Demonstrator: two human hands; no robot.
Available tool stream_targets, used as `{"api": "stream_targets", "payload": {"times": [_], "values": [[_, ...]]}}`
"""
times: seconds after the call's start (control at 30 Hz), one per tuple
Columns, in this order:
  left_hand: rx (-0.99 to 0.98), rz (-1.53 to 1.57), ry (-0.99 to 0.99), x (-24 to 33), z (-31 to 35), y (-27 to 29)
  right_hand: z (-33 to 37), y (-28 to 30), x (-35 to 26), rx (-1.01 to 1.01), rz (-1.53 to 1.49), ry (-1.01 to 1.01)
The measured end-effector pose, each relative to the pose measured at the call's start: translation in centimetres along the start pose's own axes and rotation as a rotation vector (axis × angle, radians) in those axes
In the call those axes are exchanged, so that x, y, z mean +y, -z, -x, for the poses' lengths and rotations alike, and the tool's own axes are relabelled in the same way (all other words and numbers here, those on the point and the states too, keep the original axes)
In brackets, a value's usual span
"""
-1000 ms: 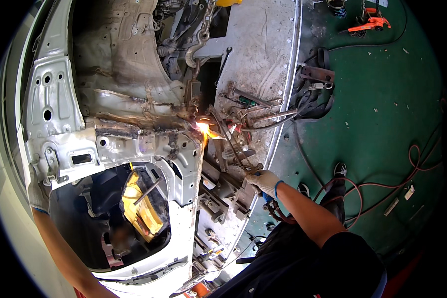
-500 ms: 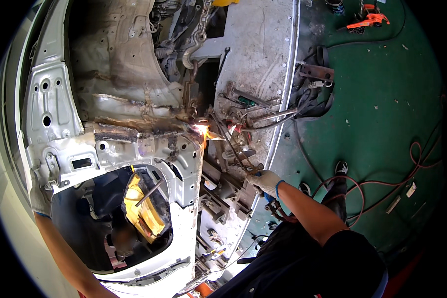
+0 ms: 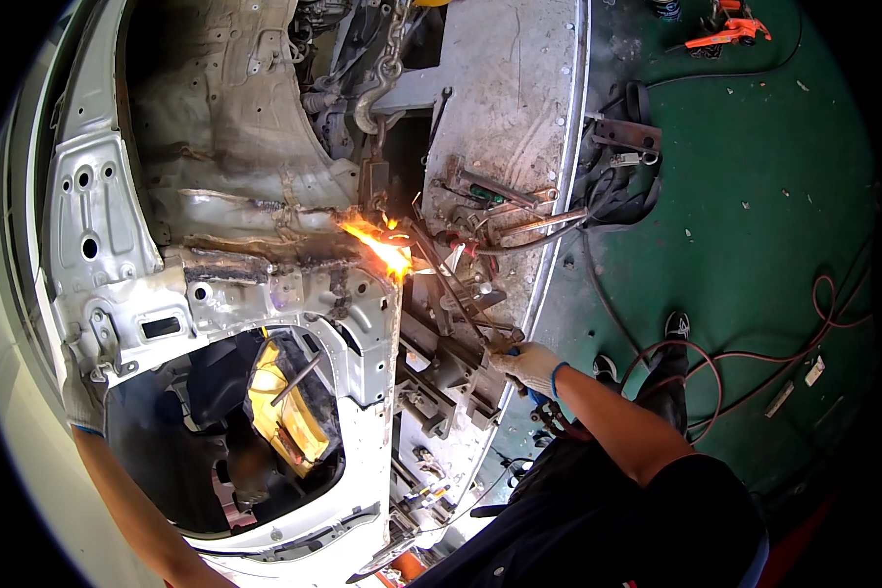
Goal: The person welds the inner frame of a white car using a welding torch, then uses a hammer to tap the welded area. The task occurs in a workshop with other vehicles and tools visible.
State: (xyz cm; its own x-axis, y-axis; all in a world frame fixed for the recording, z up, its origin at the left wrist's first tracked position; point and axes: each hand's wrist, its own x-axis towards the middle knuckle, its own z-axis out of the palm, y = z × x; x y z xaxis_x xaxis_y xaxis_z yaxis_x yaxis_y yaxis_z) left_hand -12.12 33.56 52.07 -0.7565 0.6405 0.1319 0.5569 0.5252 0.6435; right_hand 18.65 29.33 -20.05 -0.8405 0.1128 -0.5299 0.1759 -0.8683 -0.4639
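Note:
My right hand (image 3: 531, 368), in a pale knit glove, is closed around the handle end of a gas cutting torch (image 3: 451, 286). The torch's thin tubes slant up and left to the burnt end of a car body's cross panel (image 3: 294, 290). A bright orange flame (image 3: 390, 253) burns there and hides the torch tip. At the far left my gloved left hand (image 3: 82, 400) leans on the edge of the pale car body, fingers stretched along it. Dark scorched seams run across the panel left of the flame.
A chain with a hook (image 3: 374, 103) hangs beyond the flame. Tools and steel clamps (image 3: 426, 402) lie along the metal bench (image 3: 519, 108). Hoses (image 3: 723, 355) loop over the green floor near another person's shoes (image 3: 676, 325). A yellow object (image 3: 289, 397) sits inside the body opening.
The flame has grown from a small white-yellow glow into a larger orange blaze reaching up and left over the panel. Both hands stay nearly where they were.

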Motion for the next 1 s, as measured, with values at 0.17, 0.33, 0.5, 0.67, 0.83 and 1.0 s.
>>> {"api": "stream_targets", "payload": {"times": [0.17, 0.33, 0.5, 0.67, 0.83, 1.0], "values": [[0.002, -0.009, 0.031, -0.2, -0.7, 1.2, -0.1, -0.1, 0.3, -0.003, 0.005, 0.037], [-0.117, 0.001, 0.037, 0.1, -1.1, 2.6, -0.5, 0.1, -0.5, -0.039, 0.049, 0.05], [-0.036, 0.085, 0.001, 0.2, 0.1, -0.3, -1.2, -0.3, 0.3, -0.01, 0.038, 0.143], [-0.037, 0.044, 0.042, 0.4, 0.3, 1.0, -2.7, -0.8, 0.1, -0.063, -0.12, 0.123], [-0.041, 0.03, 0.007, 1.1, 1.4, -2.9, -3.1, -1.3, -0.3, -0.048, -0.157, 0.156], [-0.155, -0.011, 0.059, -0.1, -0.8, 3.6, -2.3, -2.8, 0.2, -0.093, -0.222, 0.104]]}}
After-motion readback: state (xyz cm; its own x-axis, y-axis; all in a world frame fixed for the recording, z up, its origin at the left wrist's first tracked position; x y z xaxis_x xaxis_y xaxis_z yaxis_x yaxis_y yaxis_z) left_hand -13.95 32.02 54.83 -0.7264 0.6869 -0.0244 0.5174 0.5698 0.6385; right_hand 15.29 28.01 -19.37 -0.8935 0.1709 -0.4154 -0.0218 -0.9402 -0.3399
